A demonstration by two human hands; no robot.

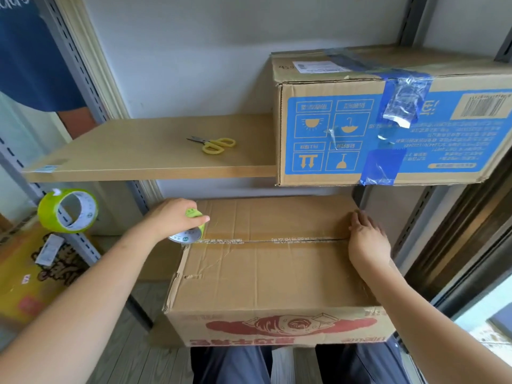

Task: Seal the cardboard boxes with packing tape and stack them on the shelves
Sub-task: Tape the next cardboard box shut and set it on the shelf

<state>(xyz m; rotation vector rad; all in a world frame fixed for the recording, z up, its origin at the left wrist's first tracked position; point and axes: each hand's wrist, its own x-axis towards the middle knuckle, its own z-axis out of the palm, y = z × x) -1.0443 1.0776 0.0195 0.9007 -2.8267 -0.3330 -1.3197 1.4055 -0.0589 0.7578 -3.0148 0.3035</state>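
Brown cardboard box (266, 273) juts from the lower shelf; left hand (177, 220), fingers curled round a green tape roll (191, 231), holds it at the seam while right hand (365, 239) presses flat, fingers together, on the seam's other end.

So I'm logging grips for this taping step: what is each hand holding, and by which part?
The left hand grips the tape roll over its top rim. The right hand holds nothing; it presses flat on the box top.
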